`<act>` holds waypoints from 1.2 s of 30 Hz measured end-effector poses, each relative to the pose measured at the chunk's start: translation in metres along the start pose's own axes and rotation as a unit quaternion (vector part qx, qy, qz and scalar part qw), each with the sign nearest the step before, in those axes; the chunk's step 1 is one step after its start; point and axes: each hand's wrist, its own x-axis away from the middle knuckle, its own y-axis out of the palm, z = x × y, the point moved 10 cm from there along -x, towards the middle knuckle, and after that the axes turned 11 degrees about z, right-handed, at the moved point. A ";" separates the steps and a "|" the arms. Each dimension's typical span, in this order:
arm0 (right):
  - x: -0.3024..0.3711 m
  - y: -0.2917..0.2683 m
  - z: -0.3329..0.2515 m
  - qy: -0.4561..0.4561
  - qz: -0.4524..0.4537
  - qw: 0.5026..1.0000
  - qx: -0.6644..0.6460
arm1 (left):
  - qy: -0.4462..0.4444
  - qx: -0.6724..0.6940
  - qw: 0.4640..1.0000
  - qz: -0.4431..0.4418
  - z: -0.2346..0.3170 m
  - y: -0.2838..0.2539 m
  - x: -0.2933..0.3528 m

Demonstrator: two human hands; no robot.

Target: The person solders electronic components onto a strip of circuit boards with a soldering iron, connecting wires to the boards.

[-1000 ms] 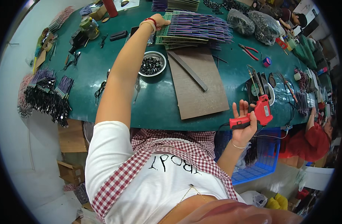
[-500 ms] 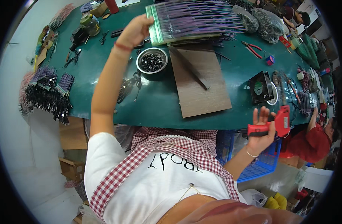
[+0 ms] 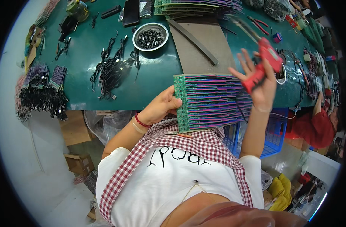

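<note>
My left hand [image 3: 163,106] pinches the edge of a green circuit board panel [image 3: 182,104], its thumb on top. Rows of thin purple and blue wires [image 3: 214,100] stretch from the panel to the right, above my lap at the table's front edge. My right hand [image 3: 264,94] holds a red soldering gun [image 3: 270,56], blurred by motion. Its handle rests against the palm and thumb while several fingers are spread. The gun's long metal tip points up and left, over the right side of the brown board [image 3: 184,62].
On the green table, a metal bowl [image 3: 164,38] holds small black parts. A dark metal bar [image 3: 197,45] lies across the brown board, below a stack of wired panels [image 3: 195,8]. Black cables [image 3: 110,72] lie left, red pliers [image 3: 259,25] right. A blue crate [image 3: 275,132] stands below.
My left hand has come down from the stack toward me, bringing one wired panel. My right hand has risen, and the soldering gun now tilts up and left.
</note>
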 end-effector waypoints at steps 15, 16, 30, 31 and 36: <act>-0.074 -0.014 0.050 0.041 0.113 0.985 0.123 | 0.049 0.026 0.996 0.065 0.003 -0.039 0.012; -0.075 -0.005 0.043 0.033 0.097 0.986 0.134 | 0.050 0.028 0.996 0.065 0.004 -0.038 0.010; -0.068 0.022 0.038 -0.006 0.068 0.980 0.184 | 0.090 0.001 0.990 0.105 0.032 -0.051 -0.082; -0.071 0.021 0.037 0.002 0.062 0.982 0.178 | 0.085 0.008 0.992 0.093 0.032 -0.053 -0.084; -0.074 0.025 0.035 0.008 0.049 0.983 0.175 | 0.086 0.000 0.991 0.103 0.027 -0.058 -0.078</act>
